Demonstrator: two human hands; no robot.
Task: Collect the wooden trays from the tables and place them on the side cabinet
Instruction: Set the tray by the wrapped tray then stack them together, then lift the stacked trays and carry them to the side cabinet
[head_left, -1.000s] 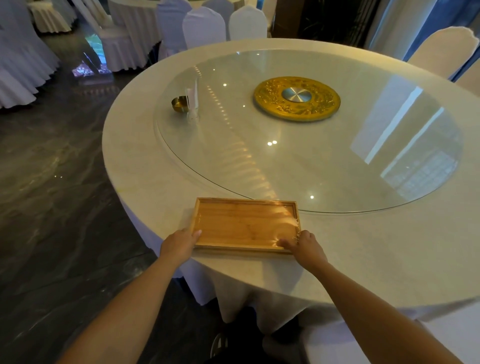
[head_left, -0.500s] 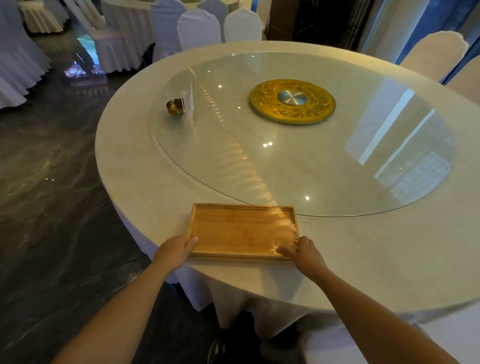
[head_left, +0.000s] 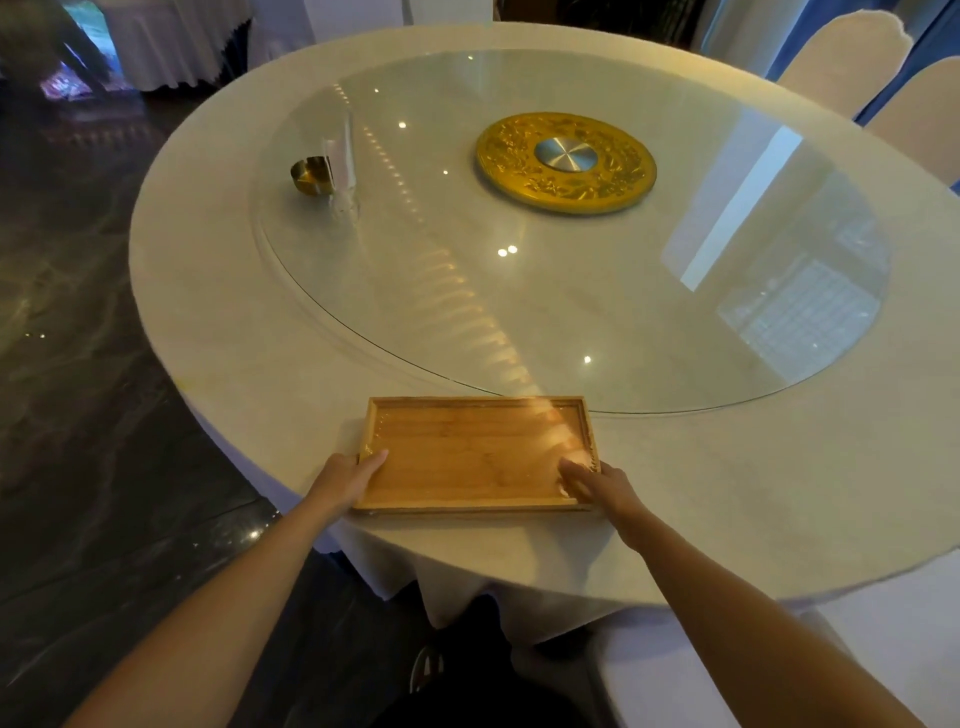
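hands on tray ends, table edge

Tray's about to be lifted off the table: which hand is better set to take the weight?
Probably the left hand: its thumb hooks over the wooden tray rim at the near-left corner. The right hand only rests fingers on the near-right corner.

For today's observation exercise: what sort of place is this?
Probably a banquet hall or restaurant: a large round clothed table with a glass turntable and gold centre disc, plus fabric-covered chairs.
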